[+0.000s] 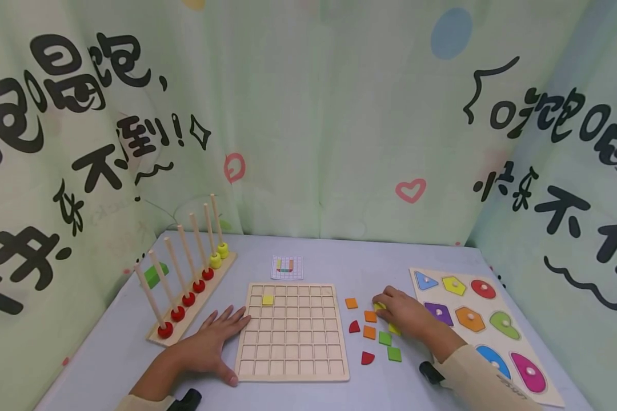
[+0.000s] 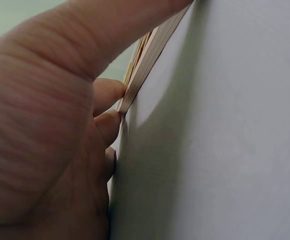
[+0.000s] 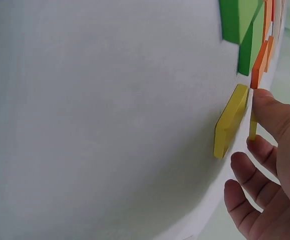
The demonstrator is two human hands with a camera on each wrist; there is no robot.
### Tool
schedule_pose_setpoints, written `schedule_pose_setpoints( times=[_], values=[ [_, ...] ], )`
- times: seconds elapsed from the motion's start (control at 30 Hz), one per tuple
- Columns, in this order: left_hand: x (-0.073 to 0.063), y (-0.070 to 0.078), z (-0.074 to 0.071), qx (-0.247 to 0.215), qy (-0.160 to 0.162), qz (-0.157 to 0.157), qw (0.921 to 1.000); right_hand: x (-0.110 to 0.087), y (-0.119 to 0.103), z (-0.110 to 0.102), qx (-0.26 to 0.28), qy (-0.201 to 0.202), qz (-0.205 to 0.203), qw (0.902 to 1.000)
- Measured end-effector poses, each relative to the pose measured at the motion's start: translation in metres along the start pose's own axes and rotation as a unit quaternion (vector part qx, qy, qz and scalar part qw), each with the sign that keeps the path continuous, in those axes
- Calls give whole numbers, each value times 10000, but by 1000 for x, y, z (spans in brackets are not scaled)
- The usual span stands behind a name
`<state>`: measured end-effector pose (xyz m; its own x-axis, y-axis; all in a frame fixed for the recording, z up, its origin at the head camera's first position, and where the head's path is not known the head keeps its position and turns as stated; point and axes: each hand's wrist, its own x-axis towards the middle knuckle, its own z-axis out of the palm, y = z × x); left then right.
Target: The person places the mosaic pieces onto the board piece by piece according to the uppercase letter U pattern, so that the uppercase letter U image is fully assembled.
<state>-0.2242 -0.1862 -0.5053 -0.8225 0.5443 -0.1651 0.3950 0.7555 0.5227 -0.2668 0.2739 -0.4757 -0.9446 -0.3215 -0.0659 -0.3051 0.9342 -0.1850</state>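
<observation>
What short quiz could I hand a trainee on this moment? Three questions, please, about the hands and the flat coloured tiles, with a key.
1. Multiple choice: the left hand touches the edge of a) the small printed card, b) the pale wooden grid board, c) the pale puzzle board with coloured shapes.
2. Fill in: a flat yellow tile is pinched by the person's ____ hand.
3. Count: in the head view, how many flat orange square tiles show?

Key: 1. b; 2. right hand; 3. three.
</observation>
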Motion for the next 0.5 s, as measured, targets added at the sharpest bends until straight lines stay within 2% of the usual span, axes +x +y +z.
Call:
schedule_pose_setpoints(
  times=[0.17, 0.37, 0.5],
  values=[
    [0, 1, 0, 41, 5, -58, 10000, 1, -4, -1, 26, 74, -40, 10000],
    [1, 0, 1, -13, 22, 22, 10000, 4, -7, 0, 43, 129, 22, 9999],
    [1, -1, 1, -27, 31, 46, 10000, 7, -12, 0, 102, 202, -75, 9997]
  ],
)
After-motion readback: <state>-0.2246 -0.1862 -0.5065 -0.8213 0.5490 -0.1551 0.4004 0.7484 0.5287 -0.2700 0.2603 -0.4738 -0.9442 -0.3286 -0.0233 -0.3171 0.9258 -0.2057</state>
